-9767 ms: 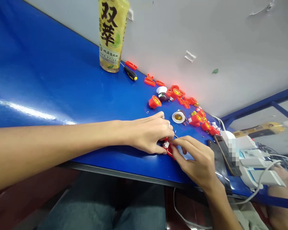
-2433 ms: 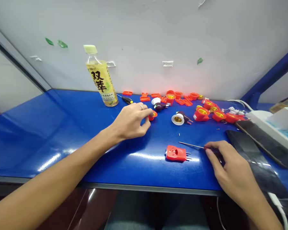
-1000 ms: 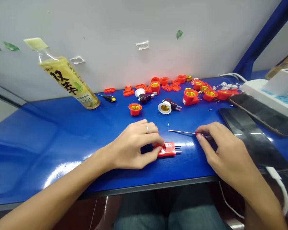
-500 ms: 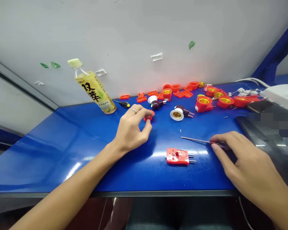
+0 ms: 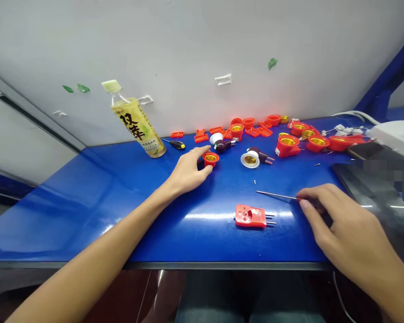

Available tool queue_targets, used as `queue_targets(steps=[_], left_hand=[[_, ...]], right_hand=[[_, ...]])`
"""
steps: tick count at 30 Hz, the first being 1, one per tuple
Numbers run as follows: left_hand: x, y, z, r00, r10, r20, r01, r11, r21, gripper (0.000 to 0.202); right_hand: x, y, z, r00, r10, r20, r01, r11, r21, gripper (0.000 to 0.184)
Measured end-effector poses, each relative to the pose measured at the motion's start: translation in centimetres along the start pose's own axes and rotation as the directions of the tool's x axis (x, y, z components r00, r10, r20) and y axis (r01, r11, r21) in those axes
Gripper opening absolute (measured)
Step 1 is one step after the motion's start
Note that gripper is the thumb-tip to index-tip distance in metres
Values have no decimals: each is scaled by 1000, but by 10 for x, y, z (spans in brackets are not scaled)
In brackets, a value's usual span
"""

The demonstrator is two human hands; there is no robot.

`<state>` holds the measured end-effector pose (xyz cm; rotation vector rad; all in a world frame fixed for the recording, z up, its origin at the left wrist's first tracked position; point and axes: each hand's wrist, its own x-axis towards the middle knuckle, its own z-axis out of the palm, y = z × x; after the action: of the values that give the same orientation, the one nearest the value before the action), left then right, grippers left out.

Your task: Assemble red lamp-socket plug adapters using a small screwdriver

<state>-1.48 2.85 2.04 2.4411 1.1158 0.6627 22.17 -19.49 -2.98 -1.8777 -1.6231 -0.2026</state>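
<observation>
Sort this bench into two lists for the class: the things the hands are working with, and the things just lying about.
In use:
left hand, at the red lamp holder
right hand, gripping the thin screwdriver
red two-pin plug body

Lying about:
yellow drink bottle
black-handled screwdriver
white-collared lamp holder
other red lamp holders

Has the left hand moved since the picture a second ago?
Yes. The left hand has moved off the red plug and now sits farther back, left of it, beside the red lamp holder.
</observation>
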Motion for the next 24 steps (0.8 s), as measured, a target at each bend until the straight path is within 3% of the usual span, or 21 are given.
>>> queue_targets(steps=[6,9,11,16,24], left_hand=[[-2,4,-4,995,-71,70,86,965,-248,48],[-9,18,-8,976,-92,197,187,814,-550,49],[-16,29,-9,949,-81,306,271,706,-654,46],[-29,48,-8,865,16,502,375,644,-666,39],[-33,45,-7,806,41,591,405,690,-600,38]], right_hand=[[1,-1,1,1000,28,3,-28,999,30,20],[2,-3,1,998,54,20,-54,998,36,19],[3,-4,1,998,56,25,-57,998,42,17],[4,-5,-2,999,37,13,-38,998,41,13],[4,-6,-4,1000,21,11,-21,1000,23,11]])
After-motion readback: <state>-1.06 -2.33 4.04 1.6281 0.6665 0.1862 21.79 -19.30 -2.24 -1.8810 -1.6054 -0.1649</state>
